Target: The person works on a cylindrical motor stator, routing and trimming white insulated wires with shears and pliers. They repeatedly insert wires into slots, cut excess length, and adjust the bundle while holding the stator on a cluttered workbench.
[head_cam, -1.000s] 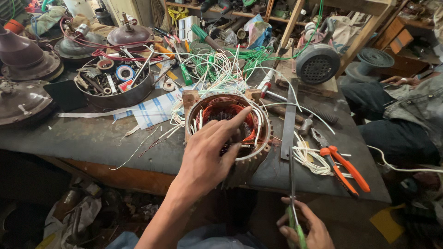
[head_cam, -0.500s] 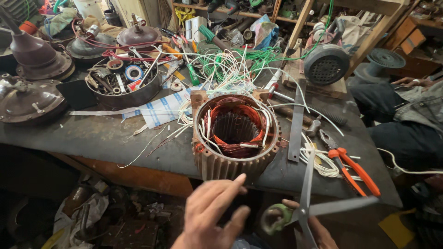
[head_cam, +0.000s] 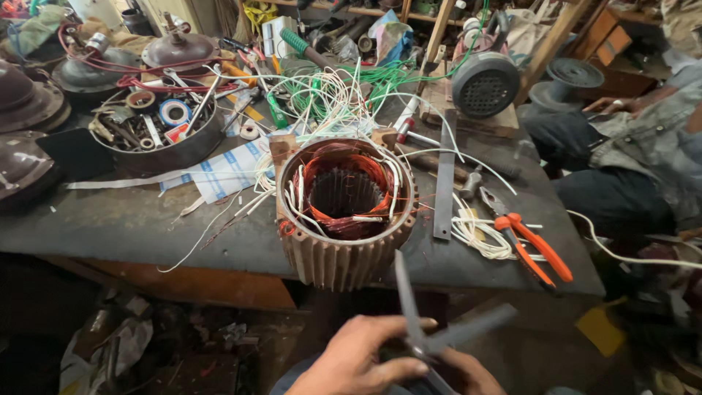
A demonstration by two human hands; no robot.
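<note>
Both hands grip the open scissors at the near edge, left hand, right hand, motor stator mid-table beyond; keep blades clear of copper windings.
</note>
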